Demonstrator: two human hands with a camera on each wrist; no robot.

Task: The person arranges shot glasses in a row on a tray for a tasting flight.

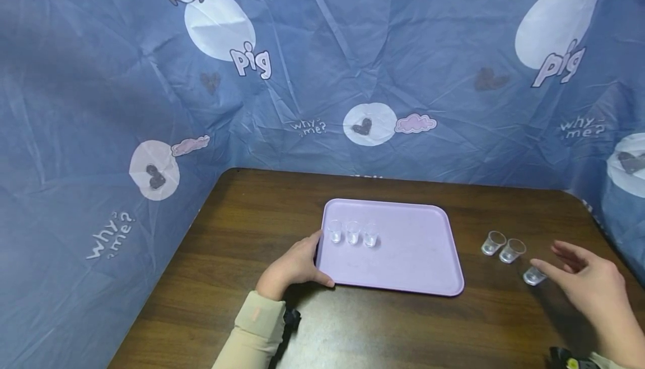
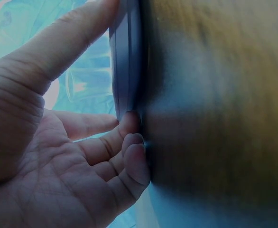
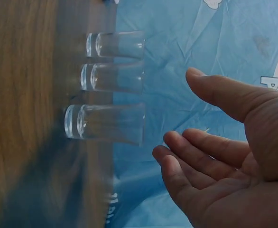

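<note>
Three small clear shot glasses (image 1: 353, 233) stand in a row on the left part of a lilac tray (image 1: 403, 262). My left hand (image 1: 294, 268) holds the tray's near left corner, thumb along the front edge and fingers at the left side. In the left wrist view its curled fingertips (image 2: 136, 164) meet the rim. On the table to the right stand three more shot glasses: two close together (image 1: 512, 251) and one nearer (image 1: 533, 276). Around the nearer glass, my right hand (image 1: 587, 279) hovers with thumb and fingers spread; the right wrist view shows a gap between them and the glass (image 3: 106, 123).
The brown wooden table (image 1: 242, 218) carries the tray near its middle. A blue patterned cloth (image 1: 312, 66) hangs behind the table and along its sides. Bare tabletop lies between the tray and the glasses on the right.
</note>
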